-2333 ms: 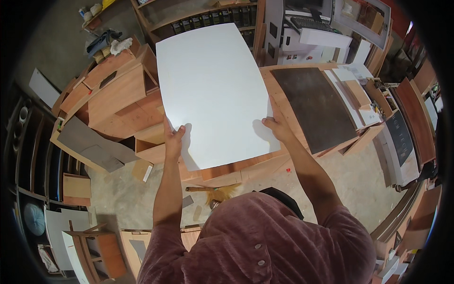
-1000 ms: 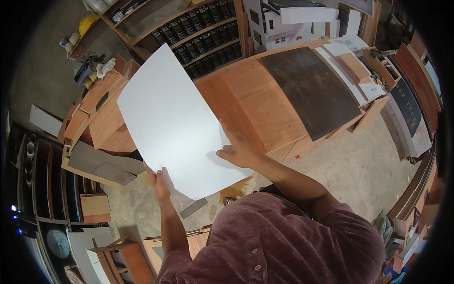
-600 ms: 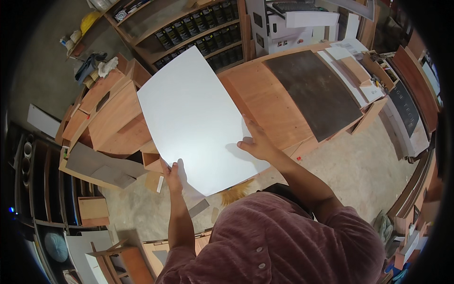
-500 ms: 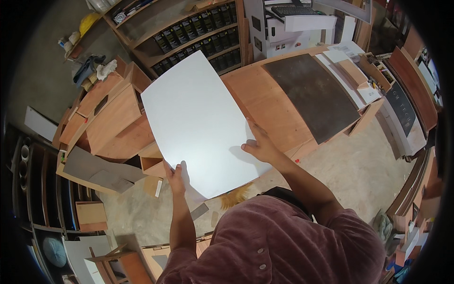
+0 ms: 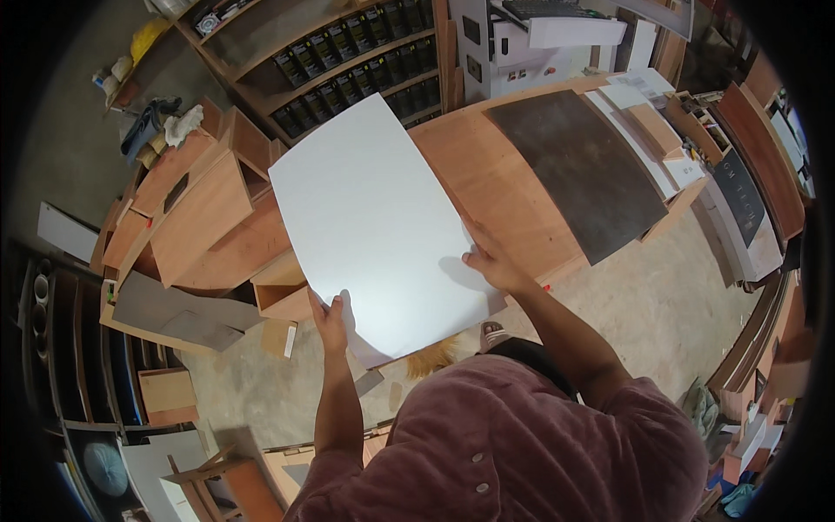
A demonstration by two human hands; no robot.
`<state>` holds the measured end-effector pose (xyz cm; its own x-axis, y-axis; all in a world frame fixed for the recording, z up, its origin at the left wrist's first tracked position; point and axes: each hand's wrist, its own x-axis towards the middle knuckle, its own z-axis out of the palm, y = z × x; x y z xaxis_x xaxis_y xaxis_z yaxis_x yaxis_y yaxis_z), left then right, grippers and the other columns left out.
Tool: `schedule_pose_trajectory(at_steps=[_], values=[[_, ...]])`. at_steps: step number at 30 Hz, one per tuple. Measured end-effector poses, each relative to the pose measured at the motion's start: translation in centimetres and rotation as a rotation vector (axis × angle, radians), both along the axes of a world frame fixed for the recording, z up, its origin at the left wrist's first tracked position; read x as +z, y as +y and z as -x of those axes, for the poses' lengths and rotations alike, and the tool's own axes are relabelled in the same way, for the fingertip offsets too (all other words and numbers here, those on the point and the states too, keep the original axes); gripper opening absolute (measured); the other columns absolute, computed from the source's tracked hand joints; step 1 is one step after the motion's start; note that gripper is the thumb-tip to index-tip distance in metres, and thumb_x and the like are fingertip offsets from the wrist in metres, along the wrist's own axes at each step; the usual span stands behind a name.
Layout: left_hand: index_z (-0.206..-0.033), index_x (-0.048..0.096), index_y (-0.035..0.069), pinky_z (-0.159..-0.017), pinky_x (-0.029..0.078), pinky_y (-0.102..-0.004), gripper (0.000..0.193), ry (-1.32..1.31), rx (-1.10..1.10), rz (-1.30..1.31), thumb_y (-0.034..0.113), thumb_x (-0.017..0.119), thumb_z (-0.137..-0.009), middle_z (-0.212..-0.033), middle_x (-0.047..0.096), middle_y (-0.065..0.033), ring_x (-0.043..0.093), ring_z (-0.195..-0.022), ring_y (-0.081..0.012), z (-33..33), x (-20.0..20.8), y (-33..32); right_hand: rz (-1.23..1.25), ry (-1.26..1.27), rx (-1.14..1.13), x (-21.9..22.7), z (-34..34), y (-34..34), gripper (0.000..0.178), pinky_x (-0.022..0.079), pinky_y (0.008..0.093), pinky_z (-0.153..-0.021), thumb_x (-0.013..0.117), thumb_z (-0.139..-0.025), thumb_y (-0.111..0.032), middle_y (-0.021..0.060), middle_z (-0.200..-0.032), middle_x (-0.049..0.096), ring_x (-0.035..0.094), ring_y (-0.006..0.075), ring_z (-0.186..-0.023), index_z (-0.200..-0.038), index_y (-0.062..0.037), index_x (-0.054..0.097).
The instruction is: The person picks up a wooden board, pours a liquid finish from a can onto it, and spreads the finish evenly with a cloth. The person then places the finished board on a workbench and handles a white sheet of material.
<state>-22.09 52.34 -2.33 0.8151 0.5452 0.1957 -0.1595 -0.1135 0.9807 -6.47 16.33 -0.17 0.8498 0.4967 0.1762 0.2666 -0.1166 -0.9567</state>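
Note:
A large white rectangular board [image 5: 383, 217] is held up in front of me, its near edge tilted toward my body. My left hand [image 5: 330, 322] grips its near left edge, thumb on the white face and fingers underneath. On the right edge, my right hand [image 5: 491, 261] has its thumb on top, with the other fingers mostly hidden beneath. Beyond the board's right side stretches a wooden workbench [image 5: 470, 161], and across it lies a dark brown flat sheet [image 5: 574, 170].
Left of the board stands wooden carcass furniture [image 5: 204, 213], with a grey sheet [image 5: 174, 309] beside it. Shelves of black boxes [image 5: 348, 48] rise behind. White and wooden offcuts [image 5: 648, 130] lie at the bench's far right. A small wooden box [image 5: 278, 337] sits on the floor [image 5: 609, 322].
Both hands and the white board have shifted slightly to the right in the view. A sandalled foot has come into sight below the board. The grip looks the same.

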Motion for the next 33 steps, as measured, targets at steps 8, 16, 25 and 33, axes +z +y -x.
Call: schedule_pose_trajectory(at_steps=[8, 16, 25, 33], values=[[-0.158, 0.027, -0.001, -0.114, 0.033, -0.0335, 0.067, 0.026, 0.030, 0.007, -0.001, 0.055, -0.096, -0.151, 0.045, -0.0120, 0.044, -0.134, -0.0219, -1.2, 0.7, -1.0, 0.083, 0.016, 0.143, -0.1, -4.2, -2.5, 0.085, -0.003, 0.0539, -0.124, 0.024, -0.098, -0.076, 0.0200, -0.170, 0.012, 0.000, 0.0381, -0.158, -0.159, -0.0183, 0.037], [-0.159, 0.025, 0.000, -0.113, 0.035, -0.0329, 0.066, 0.058, 0.051, 0.009, 0.001, 0.053, -0.099, -0.152, 0.044, -0.0123, 0.044, -0.134, -0.0213, -1.2, -0.2, -1.4, 0.174, 0.026, 0.183, 0.5, -5.9, -4.4, 0.099, -0.005, 0.0572, -0.123, 0.012, -0.089, -0.089, 0.0204, -0.170, 0.012, -0.002, 0.0390, -0.158, -0.154, -0.0232, 0.047], [-0.160, 0.019, -0.001, -0.117, 0.030, -0.0360, 0.068, 0.106, 0.046, -0.001, 0.010, 0.054, -0.103, -0.154, 0.042, -0.0136, 0.042, -0.138, -0.0234, -1.2, 0.1, -2.3, 0.198, 0.033, 0.174, -0.2, -6.0, -4.9, 0.100, -0.005, 0.0575, -0.123, 0.011, -0.087, -0.090, 0.0196, -0.170, 0.013, -0.003, 0.0390, -0.158, -0.153, -0.0236, 0.047], [-0.160, 0.026, 0.002, -0.110, 0.038, -0.0318, 0.066, 0.091, 0.046, 0.010, 0.000, 0.053, -0.099, -0.151, 0.045, -0.0119, 0.047, -0.131, -0.0206, -1.3, -0.1, -2.5, 0.228, 0.041, 0.159, -0.6, -5.8, -5.1, 0.107, -0.005, 0.0580, -0.123, 0.007, -0.086, -0.090, 0.0181, -0.170, 0.012, -0.002, 0.0366, -0.158, -0.157, -0.0184, 0.042]])
